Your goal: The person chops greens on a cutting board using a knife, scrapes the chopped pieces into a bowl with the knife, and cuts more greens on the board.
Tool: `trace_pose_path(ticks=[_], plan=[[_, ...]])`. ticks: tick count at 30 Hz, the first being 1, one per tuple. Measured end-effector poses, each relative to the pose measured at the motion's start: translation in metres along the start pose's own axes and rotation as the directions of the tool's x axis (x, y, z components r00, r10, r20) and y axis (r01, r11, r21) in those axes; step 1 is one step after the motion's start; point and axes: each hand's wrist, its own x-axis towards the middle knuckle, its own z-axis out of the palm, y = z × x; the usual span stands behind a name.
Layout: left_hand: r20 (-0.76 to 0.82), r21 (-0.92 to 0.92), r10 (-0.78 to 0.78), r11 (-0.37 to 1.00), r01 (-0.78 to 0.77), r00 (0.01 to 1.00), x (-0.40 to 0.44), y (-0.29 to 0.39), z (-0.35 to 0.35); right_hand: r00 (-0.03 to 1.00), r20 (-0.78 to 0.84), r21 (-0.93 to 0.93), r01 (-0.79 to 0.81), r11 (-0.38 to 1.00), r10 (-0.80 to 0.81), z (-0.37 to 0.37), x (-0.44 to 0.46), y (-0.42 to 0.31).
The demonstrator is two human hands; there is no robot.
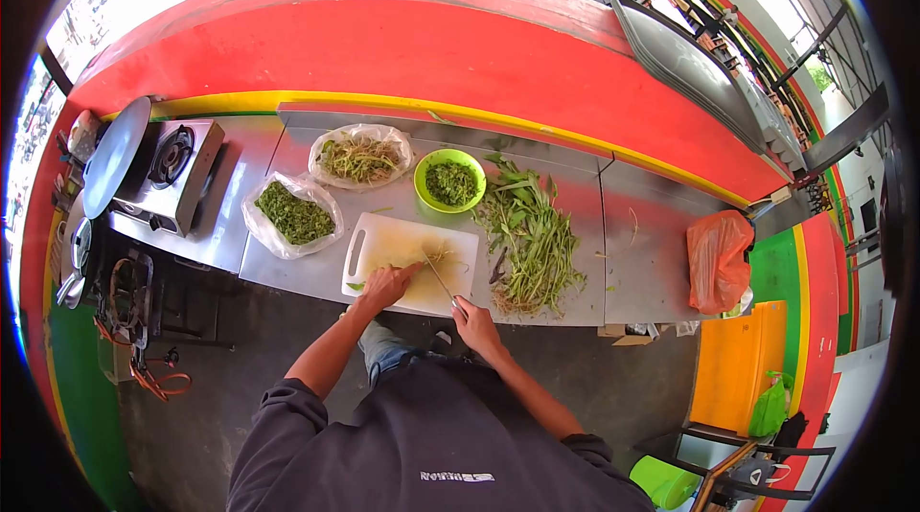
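Note:
A white cutting board (383,236) lies at the front edge of the metal counter. My right hand (474,325) is closed round the handle of a knife (439,274), its blade pointing up and left over the board. On the board's middle, my left hand (388,284) reaches toward the blade tip; whether its fingers pinch anything is too small to tell. A few thin roots (444,255) lie beside the blade. Right of the board spreads a pile of leafy green stems (532,234). Behind the board stands a green bowl (422,188) of chopped greens (450,183).
Left of the bowl are a plastic bag of chopped greens (295,215) and a bag of roots and stems (359,158). A gas stove (168,177) stands at the far left, an orange plastic bag (719,263) at the right. A red wall (383,43) rises behind the counter.

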Motion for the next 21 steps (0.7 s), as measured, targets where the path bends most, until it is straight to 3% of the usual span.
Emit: trace_pose_path(ticks=[4, 6, 10, 13, 15, 19, 21], plan=[[-0.102, -0.077, -0.043, 0.996, 0.035, 0.994, -0.001, -0.004, 0.009, 0.995, -0.089, 0.094, 0.059, 0.994, -0.051, 0.000, 0.001, 0.003], [-0.158, -0.007, 0.068, 0.998, -0.070, 0.985, 0.002, -0.004, 0.011, 0.995, -0.080, 0.157, -0.048, 0.986, 0.062, -0.005, -0.004, 0.006], [-0.193, 0.011, 0.101, 0.995, -0.101, 0.976, 0.004, 0.006, 0.008, 0.984, -0.119, 0.247, -0.098, 0.964, 0.130, -0.017, -0.015, 0.011], [-0.267, 0.000, 0.104, 0.994, -0.108, 0.958, 0.014, 0.012, 0.012, 0.963, -0.148, 0.308, -0.172, 0.936, 0.226, -0.019, -0.027, 0.023], [-0.356, -0.082, -0.003, 0.996, -0.028, 0.934, 0.029, 0.020, 0.020, 0.948, -0.188, 0.350, -0.178, 0.920, 0.256, -0.015, -0.033, 0.030], [-0.327, -0.124, 0.005, 0.991, -0.048, 0.945, 0.058, 0.030, 0.032, 0.931, -0.219, 0.400, -0.189, 0.897, 0.293, -0.011, -0.042, 0.041], [-0.274, -0.075, 0.083, 0.991, -0.107, 0.958, 0.068, 0.028, 0.038, 0.922, -0.199, 0.421, -0.225, 0.879, 0.331, -0.011, -0.044, 0.043]])
